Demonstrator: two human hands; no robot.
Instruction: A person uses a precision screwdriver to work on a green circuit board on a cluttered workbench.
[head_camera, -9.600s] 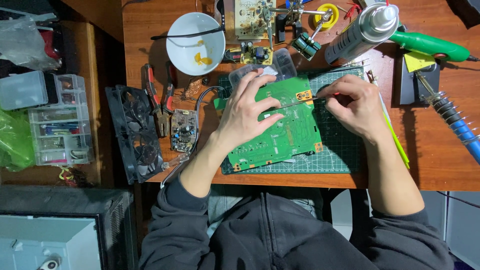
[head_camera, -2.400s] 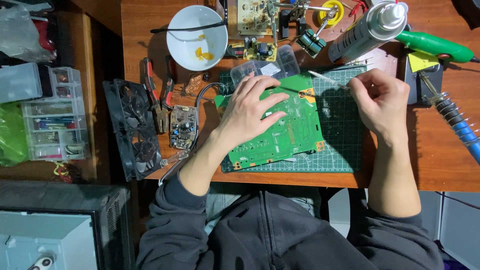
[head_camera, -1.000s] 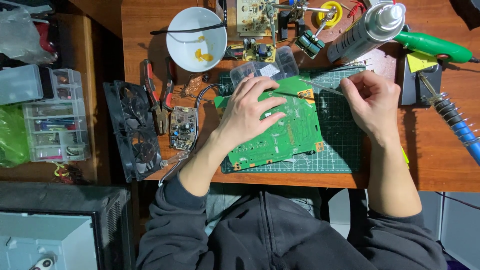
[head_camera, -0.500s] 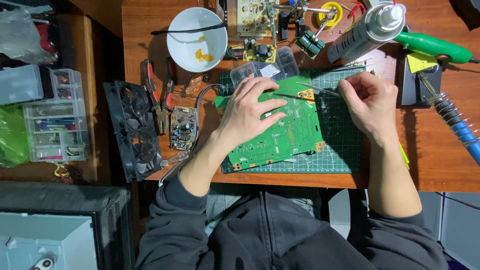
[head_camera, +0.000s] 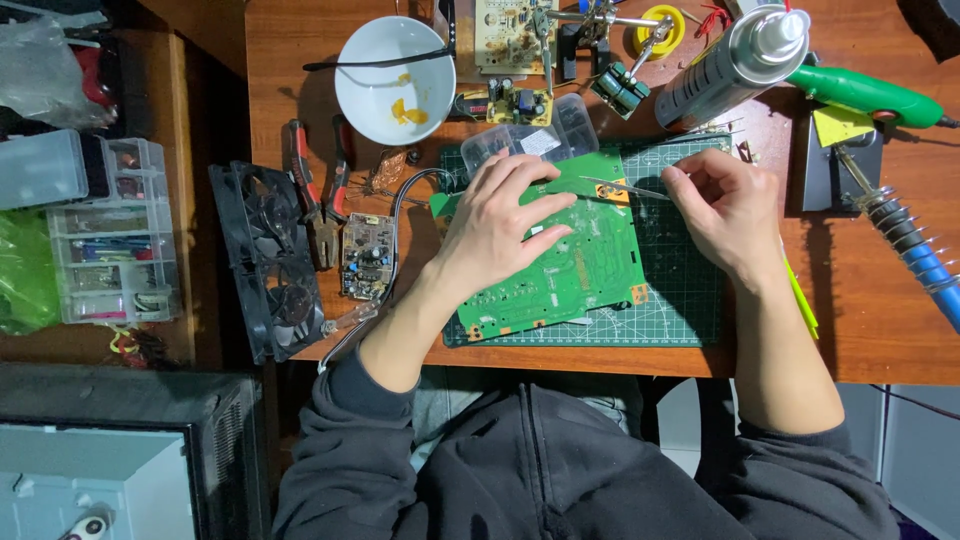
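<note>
One big green circuit board sits on the cutting mat, plus two small boards up top and one by the pliers. Left hand lies flat on the board, fingers spread. Right hand pinches tweezers, tips at the board's top edge. One white bowl holds a few yellow bits.

matt green circuit board, polished wooden desk

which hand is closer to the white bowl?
Left. The left hand lies flat on the green circuit board, just below-right of the white bowl. The right hand, holding tweezers, is farther right.
</note>
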